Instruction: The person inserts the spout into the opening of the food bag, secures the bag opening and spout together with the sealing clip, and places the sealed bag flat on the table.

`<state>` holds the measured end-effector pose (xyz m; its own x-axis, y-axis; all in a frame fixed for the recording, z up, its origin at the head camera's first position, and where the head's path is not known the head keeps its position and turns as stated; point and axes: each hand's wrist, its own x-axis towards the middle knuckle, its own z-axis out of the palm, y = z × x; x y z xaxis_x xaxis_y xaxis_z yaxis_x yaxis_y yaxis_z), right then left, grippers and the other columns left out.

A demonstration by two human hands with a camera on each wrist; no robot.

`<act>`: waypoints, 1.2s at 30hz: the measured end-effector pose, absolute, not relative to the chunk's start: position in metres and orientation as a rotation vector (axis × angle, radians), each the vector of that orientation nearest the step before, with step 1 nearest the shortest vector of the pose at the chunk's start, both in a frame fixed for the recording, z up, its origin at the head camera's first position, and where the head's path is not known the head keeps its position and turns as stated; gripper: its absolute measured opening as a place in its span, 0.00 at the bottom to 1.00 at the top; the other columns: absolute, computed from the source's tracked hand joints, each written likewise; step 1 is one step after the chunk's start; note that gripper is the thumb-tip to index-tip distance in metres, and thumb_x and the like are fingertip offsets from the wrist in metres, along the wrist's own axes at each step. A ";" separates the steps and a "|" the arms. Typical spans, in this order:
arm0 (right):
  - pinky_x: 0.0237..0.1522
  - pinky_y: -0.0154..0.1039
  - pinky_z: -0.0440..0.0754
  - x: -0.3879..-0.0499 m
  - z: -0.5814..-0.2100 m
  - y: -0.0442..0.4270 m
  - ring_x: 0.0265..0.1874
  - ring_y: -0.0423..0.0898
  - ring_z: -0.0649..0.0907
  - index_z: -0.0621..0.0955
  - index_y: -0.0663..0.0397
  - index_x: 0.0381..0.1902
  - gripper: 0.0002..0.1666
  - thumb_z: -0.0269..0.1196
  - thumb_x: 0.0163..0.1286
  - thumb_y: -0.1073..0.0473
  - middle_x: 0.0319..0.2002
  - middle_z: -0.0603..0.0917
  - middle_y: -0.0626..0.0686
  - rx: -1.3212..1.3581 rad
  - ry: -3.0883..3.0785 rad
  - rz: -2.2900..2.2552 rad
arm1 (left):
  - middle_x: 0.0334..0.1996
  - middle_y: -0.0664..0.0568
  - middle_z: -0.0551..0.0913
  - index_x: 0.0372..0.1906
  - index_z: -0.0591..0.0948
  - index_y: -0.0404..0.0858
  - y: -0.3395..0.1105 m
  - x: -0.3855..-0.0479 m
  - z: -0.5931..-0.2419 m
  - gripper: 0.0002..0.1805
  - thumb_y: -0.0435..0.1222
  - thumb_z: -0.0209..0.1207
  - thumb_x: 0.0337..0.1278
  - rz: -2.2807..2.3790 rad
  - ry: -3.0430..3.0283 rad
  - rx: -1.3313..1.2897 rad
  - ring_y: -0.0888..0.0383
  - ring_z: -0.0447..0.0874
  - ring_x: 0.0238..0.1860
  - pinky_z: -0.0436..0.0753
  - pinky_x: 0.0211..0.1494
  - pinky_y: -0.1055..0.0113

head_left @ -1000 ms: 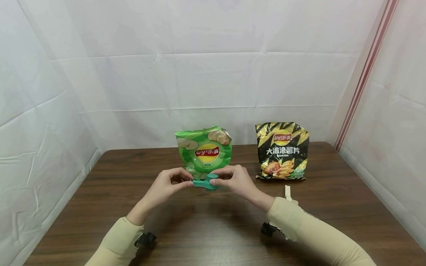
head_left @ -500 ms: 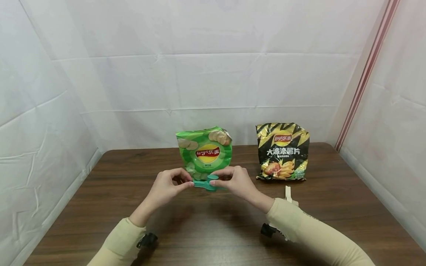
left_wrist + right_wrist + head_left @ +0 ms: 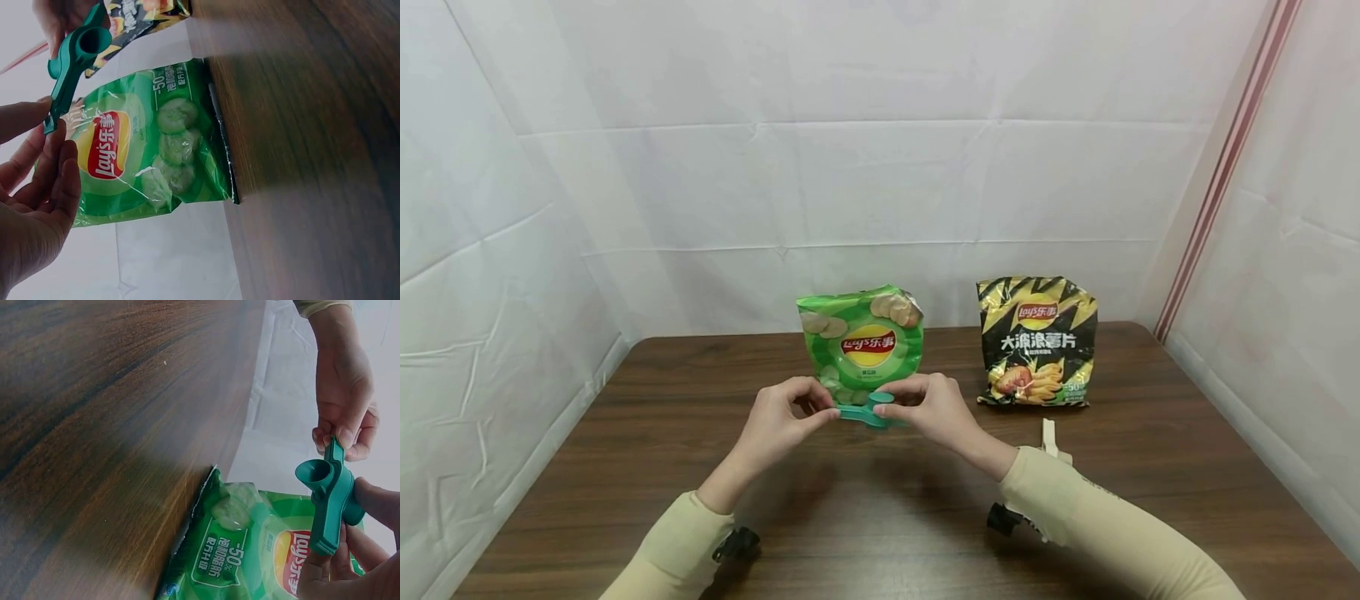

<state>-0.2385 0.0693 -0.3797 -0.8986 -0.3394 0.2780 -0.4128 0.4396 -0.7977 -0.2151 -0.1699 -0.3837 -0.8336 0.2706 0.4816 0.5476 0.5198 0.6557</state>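
Observation:
Between both hands is a teal plastic bag clip (image 3: 859,414) with a round pouring spout in its middle. My left hand (image 3: 778,421) pinches one end of it between thumb and fingers. My right hand (image 3: 936,408) holds the clip around its middle, thumb and fingers at the round part. In the right wrist view the clip (image 3: 334,500) shows its funnel-shaped mouth, and its bar looks closed. Just behind the hands stands a green Lay's chip bag (image 3: 880,312), upright, its top right corner cut or folded. The clip is in front of this bag, apart from it.
A black and yellow chip bag (image 3: 1037,342) stands upright at the right rear of the brown wooden table (image 3: 685,392). White cloth (image 3: 880,183) hangs behind the table and on both sides. Dark wrist devices (image 3: 737,543) sit under the sleeves.
The left hand and forearm have shifted slightly to the right. Both hands keep hold of the clip. The two chip bags stay where they were.

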 end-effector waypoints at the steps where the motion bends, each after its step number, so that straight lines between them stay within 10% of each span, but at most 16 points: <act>1: 0.29 0.32 0.81 -0.239 -0.380 0.069 0.28 0.36 0.83 0.88 0.46 0.38 0.13 0.72 0.54 0.51 0.32 0.87 0.47 0.680 -2.596 1.466 | 0.25 0.60 0.80 0.28 0.81 0.47 -0.170 -0.215 -0.384 0.06 0.36 0.69 0.49 -1.209 -2.434 -0.688 0.64 0.77 0.27 0.79 0.30 0.68; 36: 0.30 0.34 0.81 -0.243 -0.384 0.063 0.28 0.35 0.84 0.88 0.42 0.37 0.13 0.72 0.54 0.46 0.31 0.88 0.43 0.616 -2.689 1.385 | 0.28 0.63 0.81 0.29 0.82 0.44 -0.170 -0.201 -0.386 0.03 0.36 0.66 0.54 -1.208 -2.502 -0.932 0.67 0.78 0.31 0.80 0.36 0.67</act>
<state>-0.2431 0.0630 -0.3844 -0.9190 -0.3224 0.2269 -0.3720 0.5180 -0.7703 -0.2007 -0.1705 -0.3856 -0.7780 0.4505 0.4379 0.6231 0.4639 0.6297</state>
